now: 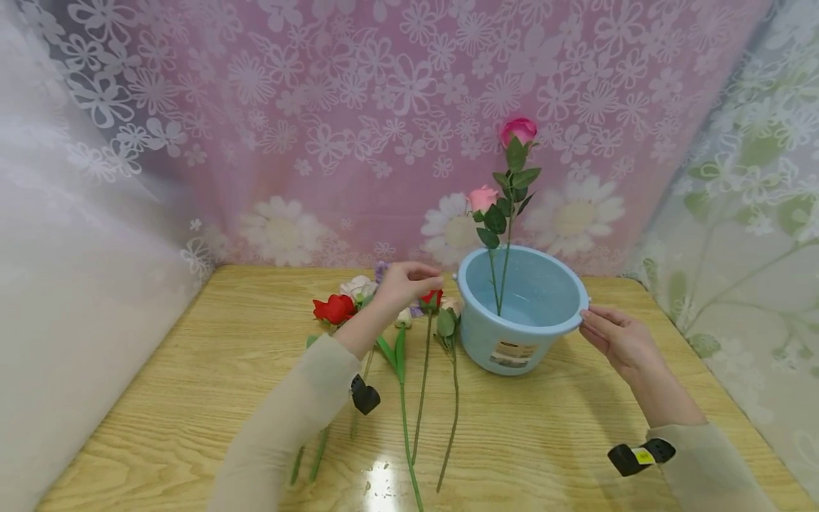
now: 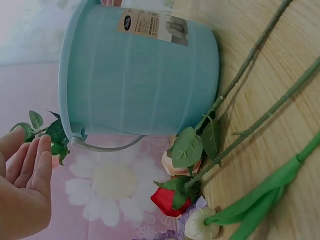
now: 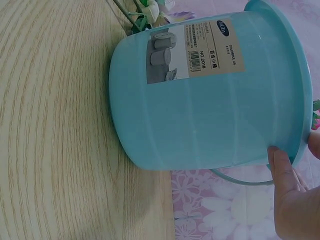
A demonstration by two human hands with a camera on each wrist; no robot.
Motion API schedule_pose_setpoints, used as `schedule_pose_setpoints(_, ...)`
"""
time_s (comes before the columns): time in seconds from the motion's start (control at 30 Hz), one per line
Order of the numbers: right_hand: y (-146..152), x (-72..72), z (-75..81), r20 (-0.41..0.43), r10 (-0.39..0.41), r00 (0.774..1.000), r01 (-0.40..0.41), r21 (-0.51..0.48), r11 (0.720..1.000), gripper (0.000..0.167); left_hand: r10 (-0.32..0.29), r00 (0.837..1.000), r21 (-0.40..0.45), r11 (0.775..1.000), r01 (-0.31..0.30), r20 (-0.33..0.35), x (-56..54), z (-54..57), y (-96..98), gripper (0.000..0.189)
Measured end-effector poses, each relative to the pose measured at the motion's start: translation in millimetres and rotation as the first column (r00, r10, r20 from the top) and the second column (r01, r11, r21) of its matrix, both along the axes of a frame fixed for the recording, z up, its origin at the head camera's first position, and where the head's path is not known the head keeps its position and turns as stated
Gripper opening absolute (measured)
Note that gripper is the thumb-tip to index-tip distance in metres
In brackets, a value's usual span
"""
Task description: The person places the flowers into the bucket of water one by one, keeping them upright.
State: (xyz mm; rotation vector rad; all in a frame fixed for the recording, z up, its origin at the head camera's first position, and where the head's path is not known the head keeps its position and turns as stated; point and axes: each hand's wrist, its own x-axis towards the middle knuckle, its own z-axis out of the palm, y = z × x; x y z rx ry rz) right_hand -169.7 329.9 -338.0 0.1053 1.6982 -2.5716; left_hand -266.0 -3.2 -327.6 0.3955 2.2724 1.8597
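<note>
Bucket (image 1: pixel 476 323): light blue, ribbed wall, rolled rim, upright on the wood-grain table (image 1: pixel 544 434); beige printed label (image 1: pixel 514 353) on its near face, reads NO.2018 up close, thin handle (image 2: pixel 107 149) hanging down outside. Two stems standing in it, both leaning on the far part of the rim: magenta rose (image 1: pixel 518 131) taller, full bloom, pink rose (image 1: pixel 483 199) lower and left of it, dark green leaves on both. Loose stems lie left of the bucket: peach rose (image 1: pixel 451 305) nearest, then red rose (image 1: pixel 431 300), white tulip (image 1: pixel 404 318), red flower (image 1: pixel 335 309) farthest out. Right hand (image 1: pixel 617 338) pinches the bucket's right rim, thumb on top, fingers beneath, forearm angled in from near right. Left hand (image 1: pixel 409 283) raised just left of the bucket, fingers close together and loosely bent, thumb apart, palm toward the bucket.
</note>
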Motion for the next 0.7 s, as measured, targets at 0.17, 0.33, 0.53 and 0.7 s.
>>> schedule_pose_setpoints(0.17,0,-0.4,-0.7,-0.007,-0.002,1.000,0.002,0.003,1.000,0.013,-0.022,1.000,-0.004,1.000,0.022,0.001,8.1,-5.3,-14.4,0.025)
schedule_pose_setpoints(0.33,0,0.1,-1.1,-0.013,0.004,1.000,-0.004,-0.006,1.000,0.013,-0.034,0.999,0.005,0.999,0.034,0.035,18.0,-10.4,-30.2,0.025)
schedule_pose_setpoints(0.53,0,0.6,-0.8,-0.013,0.008,1.000,-0.008,-0.006,1.000,0.014,-0.017,0.999,-0.033,0.999,0.019,0.043,25.9,-18.5,-50.0,0.025)
schedule_pose_setpoints(0.7,1,0.3,-0.8,-0.012,0.006,1.000,-0.006,-0.012,1.000,0.014,0.032,0.999,-0.096,0.995,-0.030,0.019,34.0,-25.6,-66.6,0.025)
